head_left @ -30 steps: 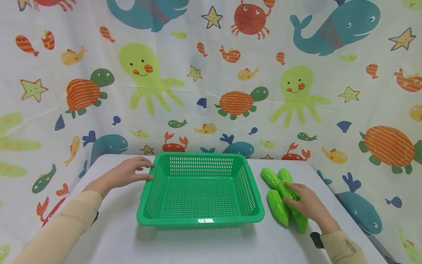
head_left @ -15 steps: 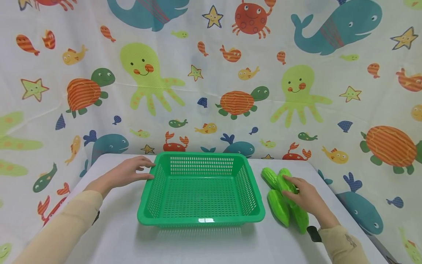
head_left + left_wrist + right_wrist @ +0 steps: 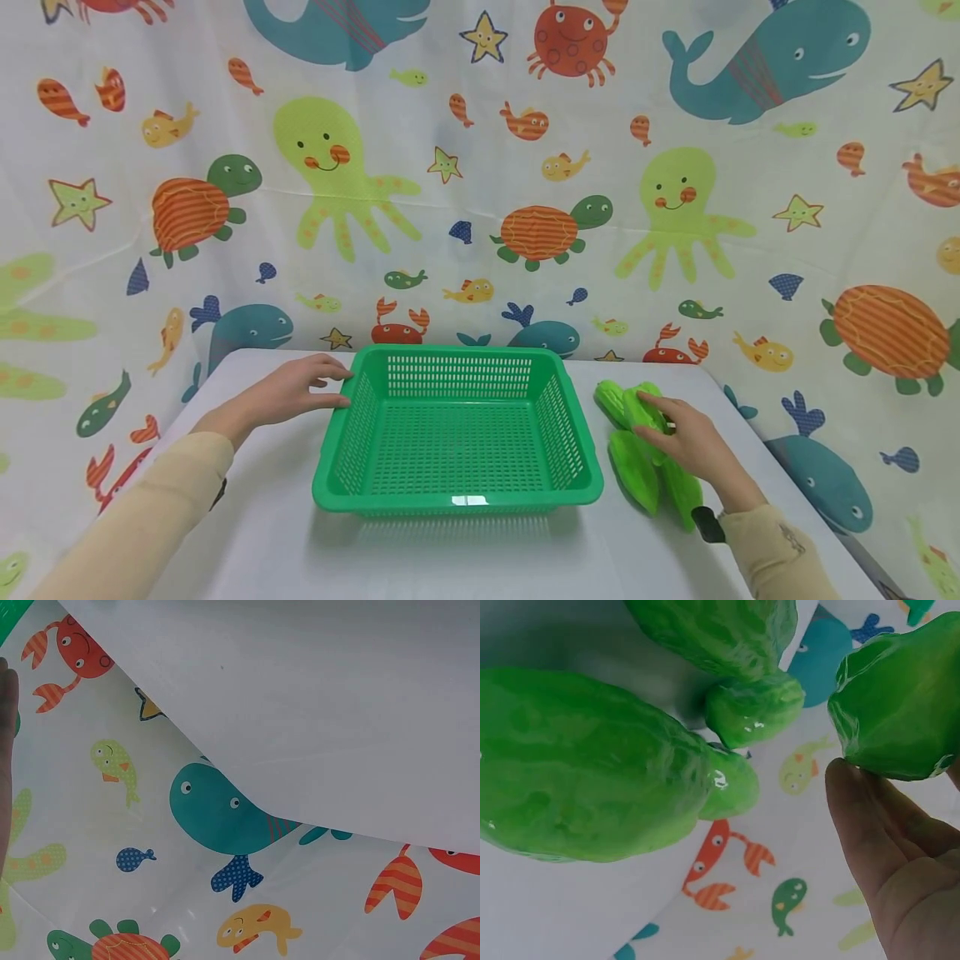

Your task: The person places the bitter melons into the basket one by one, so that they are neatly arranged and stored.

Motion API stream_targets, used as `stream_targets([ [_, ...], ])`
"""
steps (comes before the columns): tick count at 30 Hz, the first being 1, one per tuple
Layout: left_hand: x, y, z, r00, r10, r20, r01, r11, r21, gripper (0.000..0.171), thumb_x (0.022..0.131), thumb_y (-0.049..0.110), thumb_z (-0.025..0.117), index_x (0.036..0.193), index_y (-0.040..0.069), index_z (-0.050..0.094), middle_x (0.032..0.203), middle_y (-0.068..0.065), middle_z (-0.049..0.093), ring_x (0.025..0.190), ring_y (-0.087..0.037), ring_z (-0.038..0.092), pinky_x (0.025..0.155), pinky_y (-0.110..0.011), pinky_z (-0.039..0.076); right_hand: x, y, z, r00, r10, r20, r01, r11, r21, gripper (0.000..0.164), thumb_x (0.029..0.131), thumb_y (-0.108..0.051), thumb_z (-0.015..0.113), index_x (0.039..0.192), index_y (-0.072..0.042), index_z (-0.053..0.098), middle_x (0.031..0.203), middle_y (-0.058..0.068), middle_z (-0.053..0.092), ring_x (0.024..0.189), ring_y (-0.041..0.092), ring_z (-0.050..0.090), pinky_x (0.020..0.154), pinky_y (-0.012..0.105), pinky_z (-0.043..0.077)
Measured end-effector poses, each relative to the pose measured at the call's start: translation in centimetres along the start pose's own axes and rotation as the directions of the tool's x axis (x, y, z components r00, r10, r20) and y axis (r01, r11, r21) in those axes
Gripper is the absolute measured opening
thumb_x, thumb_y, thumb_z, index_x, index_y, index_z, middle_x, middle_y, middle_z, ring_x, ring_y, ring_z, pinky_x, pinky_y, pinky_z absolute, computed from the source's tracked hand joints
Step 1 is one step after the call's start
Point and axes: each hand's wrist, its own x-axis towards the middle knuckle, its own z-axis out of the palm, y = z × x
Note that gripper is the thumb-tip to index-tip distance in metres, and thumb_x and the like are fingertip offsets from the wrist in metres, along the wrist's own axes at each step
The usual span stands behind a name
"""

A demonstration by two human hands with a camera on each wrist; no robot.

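A green slotted plastic basket [image 3: 457,502] stands mid-table with nothing inside. At its left rim, my left hand [image 3: 288,393] touches the edge with thumb and fingers spread apart; only a sliver of that hand shows in the left wrist view. My right hand [image 3: 693,437] pinches a glossy green bitter melon [image 3: 638,412] between thumb and fingers, right of the basket. In the right wrist view, the held bitter melon [image 3: 900,697] is apart from the others. Below it lie more bitter melons [image 3: 633,473], one [image 3: 681,497] partly hidden beneath my hand, another [image 3: 612,401] behind.
A white table [image 3: 450,567] carries everything. Behind it and along the sides hangs a white curtain [image 3: 420,242] printed with sea animals. The basket's right rim lies close to the bitter melons.
My right hand has taken hold of one bitter melon from the pile, raised it slightly and shifted it a little left. My left hand and the basket stay put.
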Motion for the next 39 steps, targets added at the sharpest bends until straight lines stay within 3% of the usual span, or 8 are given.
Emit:
stream_targets([
  [6,0.0,0.0,0.0,1.0,0.004,-0.002,-0.004,1.0,0.012,0.059,0.087,0.042,0.072,0.128,0.001,0.061,0.126,-0.017,0.058,0.114,-0.041,0.058,0.089,-0.053,0.053,0.6,-0.6,-0.2,0.999,0.03,0.011,-0.03,1.0,-0.007,0.062,0.091,-0.03,0.07,0.143,-0.004,0.049,0.134,0.027,0.052,0.113,0.043,0.054,0.091,0.06,0.049],
  [12,0.1,-0.2,-0.1,1.0,0.01,-0.002,-0.009,1.0,0.017,0.059,0.087,0.042,0.072,0.128,0.001,0.062,0.126,-0.017,0.058,0.114,-0.041,0.058,0.089,-0.053,0.053,1.9,-2.8,-0.9,1.0,0.025,0.002,-0.025,0.999,0.024,0.062,0.092,-0.033,0.069,0.144,-0.006,0.048,0.135,0.023,0.053,0.111,0.04,0.056,0.091,0.06,0.048],
  [24,0.0,0.0,-0.1,1.0,0.007,0.001,-0.007,1.0,0.0,0.06,0.087,0.043,0.071,0.128,0.001,0.061,0.126,-0.017,0.057,0.114,-0.041,0.057,0.09,-0.053,0.053,5.5,-7.9,-1.3,0.995,-0.099,-0.033,0.102,0.992,0.076,0.061,0.093,-0.035,0.067,0.143,-0.007,0.049,0.14,0.019,0.053,0.113,0.04,0.059,0.092,0.057,0.049],
  [39,3.8,-4.4,-1.2,0.994,0.113,0.002,-0.113,0.994,-0.002,0.056,0.088,0.04,0.072,0.125,0.0,0.063,0.123,-0.014,0.059,0.112,-0.039,0.058,0.091,-0.053,0.052,11.2,-13.5,3.0,0.997,-0.08,-0.007,0.08,0.993,0.083,0.059,0.093,-0.037,0.066,0.143,-0.009,0.05,0.134,0.017,0.057,0.107,0.033,0.062,0.082,0.046,0.055],
])
